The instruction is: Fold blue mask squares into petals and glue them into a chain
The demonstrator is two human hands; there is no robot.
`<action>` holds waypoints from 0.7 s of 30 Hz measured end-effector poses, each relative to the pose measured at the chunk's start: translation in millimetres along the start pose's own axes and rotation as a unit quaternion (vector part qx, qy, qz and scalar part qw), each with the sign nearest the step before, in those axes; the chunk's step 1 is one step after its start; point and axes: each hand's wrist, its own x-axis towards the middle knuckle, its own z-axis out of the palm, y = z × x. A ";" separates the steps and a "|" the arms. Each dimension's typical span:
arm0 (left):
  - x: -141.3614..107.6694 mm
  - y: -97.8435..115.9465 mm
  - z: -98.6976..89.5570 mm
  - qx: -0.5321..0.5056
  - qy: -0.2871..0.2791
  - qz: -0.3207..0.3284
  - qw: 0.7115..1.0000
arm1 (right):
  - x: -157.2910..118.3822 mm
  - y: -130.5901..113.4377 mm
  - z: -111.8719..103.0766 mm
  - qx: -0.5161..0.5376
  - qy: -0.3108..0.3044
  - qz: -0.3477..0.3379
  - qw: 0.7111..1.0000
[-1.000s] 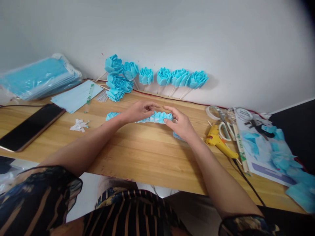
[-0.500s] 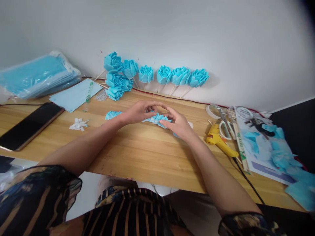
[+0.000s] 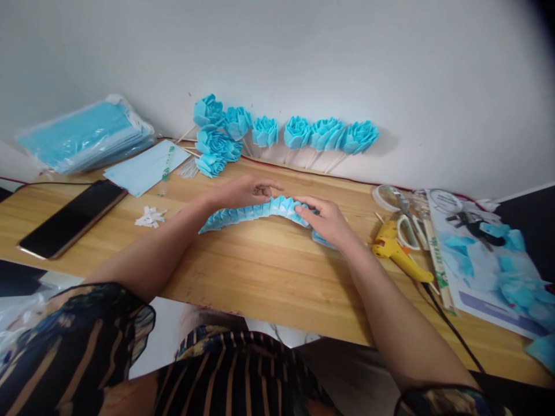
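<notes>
A light-blue pleated strip (image 3: 254,212), made of thin mask-like fabric, lies in a shallow arch across the wooden table. At its right end my right hand (image 3: 325,219) is closed, with the thumb and forefinger on the folds. My left hand (image 3: 247,190) hovers along the strip's far edge, its forefinger stretched out, the other fingers loosely bent, nothing visible in it. Under the right hand a flat blue piece (image 3: 321,239) sticks out, mostly covered.
Several blue fabric roses (image 3: 297,133) on sticks lean against the wall. A bag of masks (image 3: 87,136), a phone (image 3: 71,219) and white scraps (image 3: 150,216) are on the left. To the right are a yellow glue gun (image 3: 401,251), scissors (image 3: 407,222) and blue scraps (image 3: 515,283).
My hands have drawn apart from where their fingertips met, the left one moving back from the strip. More of the pleated strip shows. The whole view has shifted slightly.
</notes>
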 end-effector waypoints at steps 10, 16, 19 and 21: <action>1.8 19.0 8.4 -0.061 -0.014 0.055 0.997 | -3.7 -6.7 4.7 0.033 -0.066 0.021 0.997; -2.7 7.8 -6.9 -0.093 -0.041 0.008 0.995 | -2.7 -6.8 2.9 0.026 0.007 0.020 0.999; -4.9 -7.3 -17.6 -0.089 -0.096 -0.050 0.990 | -1.4 -5.4 -1.2 0.052 0.041 0.036 0.997; -5.7 -15.1 -22.0 -0.080 -0.125 -0.060 0.987 | -1.2 -5.6 -2.6 0.061 0.045 0.041 0.996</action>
